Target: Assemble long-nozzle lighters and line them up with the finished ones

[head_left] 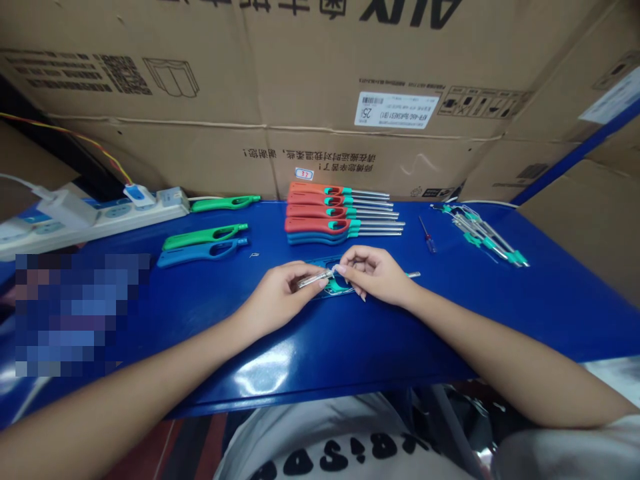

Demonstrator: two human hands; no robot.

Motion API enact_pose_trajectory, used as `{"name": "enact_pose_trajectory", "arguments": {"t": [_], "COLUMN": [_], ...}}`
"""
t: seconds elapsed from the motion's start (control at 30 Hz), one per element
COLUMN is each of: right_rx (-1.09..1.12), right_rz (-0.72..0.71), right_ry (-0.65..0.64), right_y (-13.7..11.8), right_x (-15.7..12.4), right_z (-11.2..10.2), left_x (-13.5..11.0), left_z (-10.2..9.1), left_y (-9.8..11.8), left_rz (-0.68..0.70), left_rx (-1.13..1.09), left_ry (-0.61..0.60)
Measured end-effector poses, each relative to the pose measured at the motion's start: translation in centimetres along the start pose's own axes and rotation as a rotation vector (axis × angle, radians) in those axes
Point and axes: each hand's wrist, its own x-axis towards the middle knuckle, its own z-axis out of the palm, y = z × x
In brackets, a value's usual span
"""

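My left hand [283, 293] is closed in a pinch on a small clear tube [315, 280], held just above the blue table [350, 340]. My right hand [375, 272] is closed too, its fingertips meeting the tube's end. Under both hands lies a blue lighter shell with a teal part [336, 287], and a metal rod [413, 274] pokes out to the right of it. A row of finished red and blue long lighters [330, 213] lies behind my hands.
Green and blue lighter shells [203, 243] lie at the left, with another green one [225, 203] by a white power strip [100, 217]. A pile of teal-tipped metal inserts [483, 233] and a small screwdriver [427, 235] lie at the right. Cardboard boxes [300, 80] wall the back.
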Motion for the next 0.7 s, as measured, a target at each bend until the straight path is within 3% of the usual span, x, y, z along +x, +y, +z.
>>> {"name": "enact_pose_trajectory", "arguments": {"t": [0.2,0.5,0.7], "right_rx": [-0.015,-0.039,-0.047], "right_rz": [0.02,0.041,0.009], "right_ry": [-0.012,-0.198,-0.195], "right_y": [-0.3,0.2,0.6], "right_x": [-0.1,0.0,0.1], "right_z": [-0.2,-1.3,-1.3], "left_x": [0.0,0.1,0.2], "left_z": [0.0,-0.2,-0.1], "left_y": [0.2,1.0,0.9], "left_rz": [0.011,-0.074,-0.097], "left_rx": [0.025,-0.087,-0.148], "left_ry": [0.007,0.047,0.027]}}
